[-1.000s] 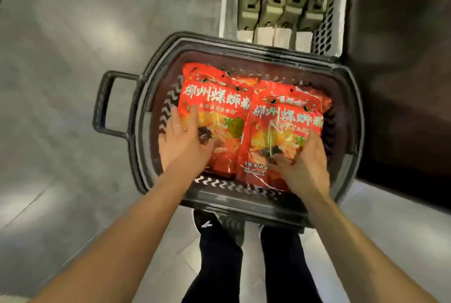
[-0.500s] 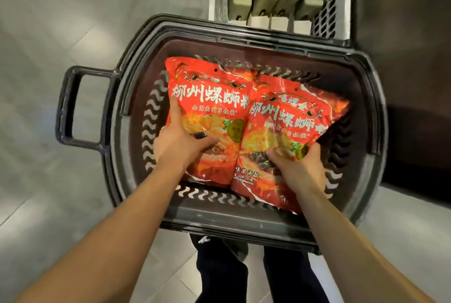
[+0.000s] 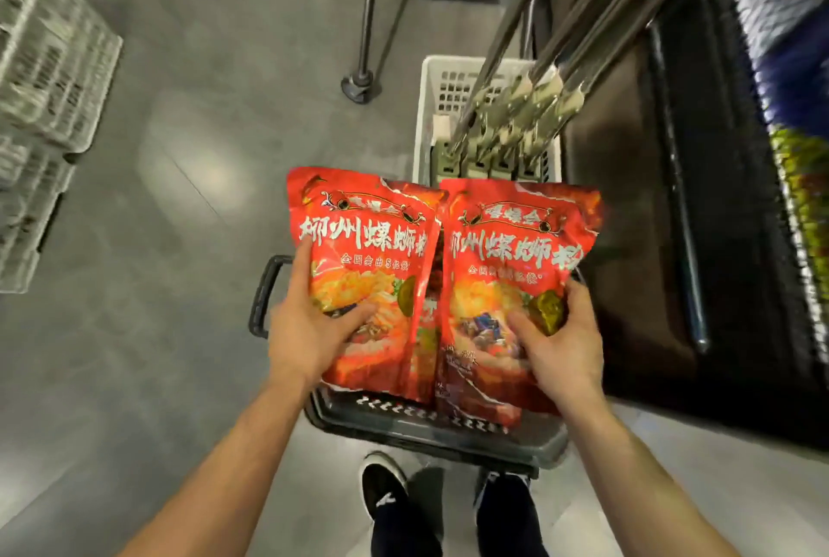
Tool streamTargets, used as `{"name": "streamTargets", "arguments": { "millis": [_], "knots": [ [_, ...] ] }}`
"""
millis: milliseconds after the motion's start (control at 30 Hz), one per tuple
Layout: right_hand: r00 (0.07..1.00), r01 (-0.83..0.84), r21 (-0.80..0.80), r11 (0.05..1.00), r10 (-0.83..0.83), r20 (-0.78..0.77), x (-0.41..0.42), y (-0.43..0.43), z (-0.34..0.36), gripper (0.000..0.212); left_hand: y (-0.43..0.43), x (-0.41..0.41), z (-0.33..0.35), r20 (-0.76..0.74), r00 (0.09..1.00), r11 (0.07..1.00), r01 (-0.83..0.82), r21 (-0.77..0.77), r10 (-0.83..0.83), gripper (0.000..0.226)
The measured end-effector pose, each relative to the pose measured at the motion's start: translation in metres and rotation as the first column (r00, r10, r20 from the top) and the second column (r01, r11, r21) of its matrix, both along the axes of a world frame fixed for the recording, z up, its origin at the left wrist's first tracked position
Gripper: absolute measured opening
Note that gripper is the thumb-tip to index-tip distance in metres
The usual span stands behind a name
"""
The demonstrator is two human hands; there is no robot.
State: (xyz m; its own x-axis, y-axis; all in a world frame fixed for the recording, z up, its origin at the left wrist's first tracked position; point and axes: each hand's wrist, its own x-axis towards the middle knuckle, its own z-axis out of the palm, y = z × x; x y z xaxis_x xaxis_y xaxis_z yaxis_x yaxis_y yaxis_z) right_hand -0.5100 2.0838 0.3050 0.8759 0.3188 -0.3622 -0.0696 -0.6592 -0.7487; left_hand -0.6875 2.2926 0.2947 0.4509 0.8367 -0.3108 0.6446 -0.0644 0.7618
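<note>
Left hand and right hand each hold a red packet above a dark basket.
Each hand's thumb lies across its packet's front, fingers behind. The left packet and right packet touch side by side; white lettering reads 柳州螺蛳粉. Beyond, a white crate holds metal poles.

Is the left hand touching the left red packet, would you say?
Touching: the head view shows the left hand gripping the left red packet.
</note>
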Motion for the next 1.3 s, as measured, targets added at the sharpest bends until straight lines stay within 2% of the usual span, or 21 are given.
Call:
{"name": "streamTargets", "arguments": {
  "millis": [133,267,400,600,733,933,1133,1300],
  "knots": [
    [0.990,-0.015,0.198,0.980,-0.013,0.138,0.028,0.012,0.135,0.059,0.023,0.018,0.129,0.243,0.970,0.994,-0.047,0.099,0.022,0.114],
    [0.963,-0.038,0.385,0.922,-0.070,0.261,0.063,0.007,0.276,0.062,0.034,0.049,0.266,0.447,0.892,0.980,-0.029,0.198,-0.064,0.118],
    [0.928,-0.057,0.551,0.832,-0.160,0.337,0.094,-0.029,0.397,0.056,0.011,0.088,0.385,0.576,0.795,0.957,0.018,0.289,-0.189,0.117],
    [0.880,-0.134,0.623,0.771,-0.197,0.432,0.148,-0.106,0.496,0.062,-0.055,0.145,0.486,0.666,0.680,0.927,0.055,0.372,-0.308,0.116],
    [0.875,-0.119,0.652,0.749,-0.231,0.425,0.187,-0.164,0.522,0.062,-0.111,0.190,0.515,0.695,0.625,0.919,0.096,0.382,-0.354,0.115],
    [0.914,-0.129,0.666,0.735,-0.172,0.366,0.262,-0.254,0.514,0.062,-0.208,0.262,0.508,0.721,0.612,0.940,0.123,0.317,-0.323,0.113],
    [0.948,-0.059,0.665,0.744,-0.166,0.270,0.329,-0.320,0.496,0.065,-0.287,0.324,0.474,0.710,0.641,0.956,0.172,0.236,-0.290,0.115],
    [0.964,-0.012,0.664,0.748,-0.168,0.207,0.369,-0.339,0.478,0.064,-0.309,0.363,0.449,0.688,0.677,0.965,0.200,0.171,-0.262,0.113]
  ]
}}
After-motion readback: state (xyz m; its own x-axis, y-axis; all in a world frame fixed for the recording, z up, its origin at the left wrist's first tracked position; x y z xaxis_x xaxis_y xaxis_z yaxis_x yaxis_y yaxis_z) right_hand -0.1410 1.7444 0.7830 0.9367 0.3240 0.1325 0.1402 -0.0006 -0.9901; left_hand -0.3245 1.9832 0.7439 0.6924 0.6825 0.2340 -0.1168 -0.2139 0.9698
